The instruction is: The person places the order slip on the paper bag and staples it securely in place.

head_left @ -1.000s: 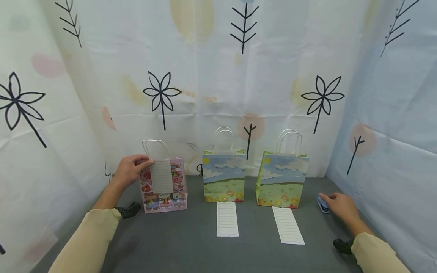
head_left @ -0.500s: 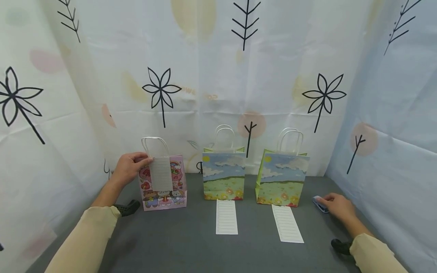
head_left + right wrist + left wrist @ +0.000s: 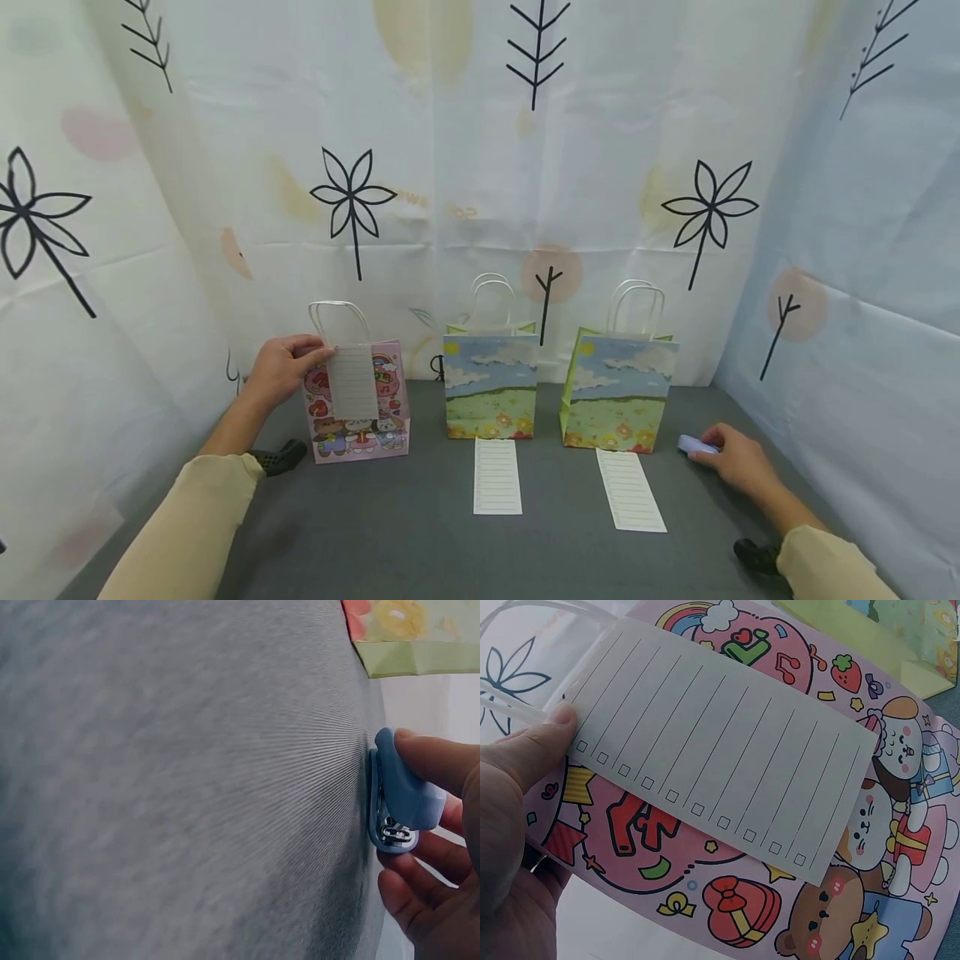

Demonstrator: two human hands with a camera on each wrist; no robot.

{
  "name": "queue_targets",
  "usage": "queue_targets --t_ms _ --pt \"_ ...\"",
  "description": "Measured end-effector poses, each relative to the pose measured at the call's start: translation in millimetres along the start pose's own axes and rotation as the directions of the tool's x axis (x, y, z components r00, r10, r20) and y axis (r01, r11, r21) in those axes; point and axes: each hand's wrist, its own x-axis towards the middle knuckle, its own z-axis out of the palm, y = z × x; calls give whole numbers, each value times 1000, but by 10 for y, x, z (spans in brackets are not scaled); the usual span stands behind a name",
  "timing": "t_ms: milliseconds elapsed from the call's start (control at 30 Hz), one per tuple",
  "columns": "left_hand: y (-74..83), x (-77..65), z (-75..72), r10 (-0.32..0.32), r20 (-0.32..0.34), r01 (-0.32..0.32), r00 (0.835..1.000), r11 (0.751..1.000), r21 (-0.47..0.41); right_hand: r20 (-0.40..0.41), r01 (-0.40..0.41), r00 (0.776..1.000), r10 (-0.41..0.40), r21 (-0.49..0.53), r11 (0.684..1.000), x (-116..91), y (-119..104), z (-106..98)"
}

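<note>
On the left stands a pink gift bag with cartoon animals and white handles. A lined paper card with small checkboxes lies against its upper front. My left hand pinches the card to the bag's top edge, thumb in front; the other fingers are mostly hidden behind the bag in the left wrist view. At the right end of the table my right hand holds a small blue stapler between thumb and fingers. In the right wrist view the stapler's base is close to the grey cloth.
Two landscape-print gift bags stand upright, one in the middle and one to its right. A lined card lies before the middle bag, and another card before the right one. A patterned curtain closes off the back and sides.
My right hand has moved the stapler slightly leftward and turned it on the table. The left hand keeps its hold on the card and pink bag.
</note>
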Motion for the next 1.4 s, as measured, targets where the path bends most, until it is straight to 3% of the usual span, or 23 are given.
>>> queue_targets --t_ms 400,767,1000,1167,1400 --pt "-9 -13 -1 -9 5 9 1000 1000 4 78 115 991 -106 -126 985 -24 -33 -12" --pt "16 0 -21 -1 -3 1 1000 1000 -2 227 126 971 -80 -197 972 21 -99 -136" --pt "17 -9 -7 -4 8 4 1000 1000 9 215 137 973 -88 -228 964 -13 -138 -166" --pt "7 -13 -7 -14 8 14 1000 1000 3 164 151 979 -120 -192 970 -68 -195 -156" --pt "-6 0 -11 -2 1 2 1000 1000 4 104 104 990 -93 -107 989 -196 -421 -158"
